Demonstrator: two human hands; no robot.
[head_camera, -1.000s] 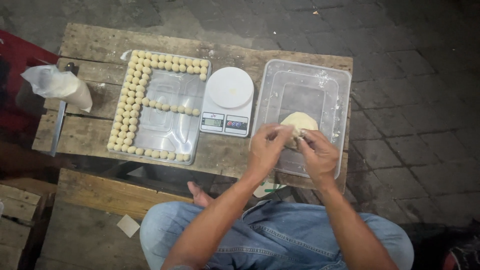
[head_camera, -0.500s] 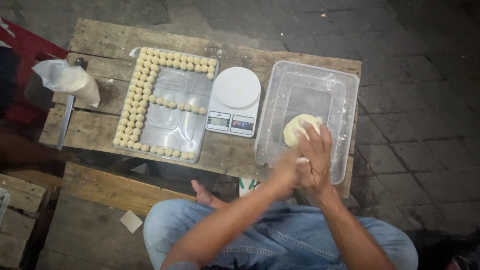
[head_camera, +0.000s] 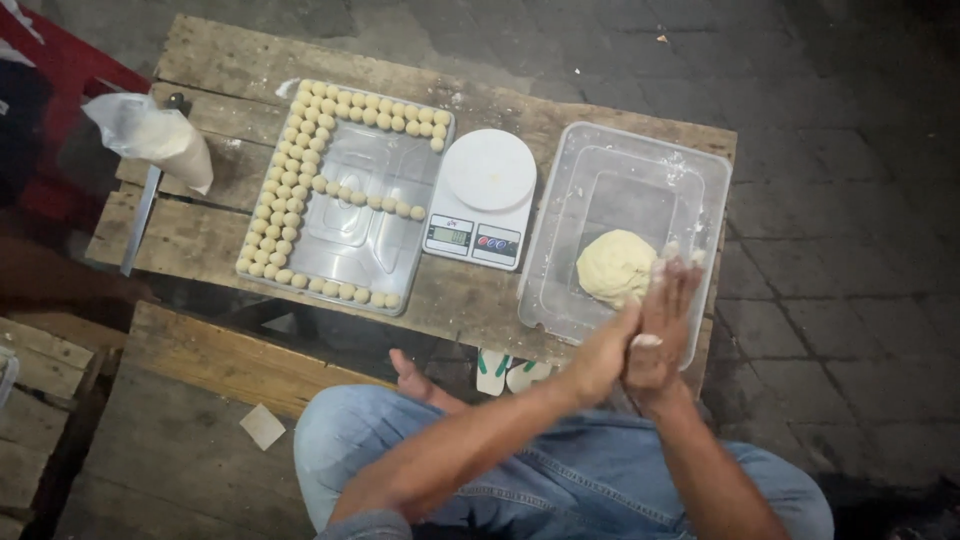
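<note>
I have one view only, head-mounted, looking steeply down over the knees at the wooden pallet table (head_camera: 200, 235). Medium range: whole tabletop in frame, paved ground beyond. No second view to overlap.

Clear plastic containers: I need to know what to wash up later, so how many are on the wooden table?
2. A shallow tray of small dough balls lies left of the white scale; a deeper tub holding the dough lump sits right of it. None seems hidden.
</note>
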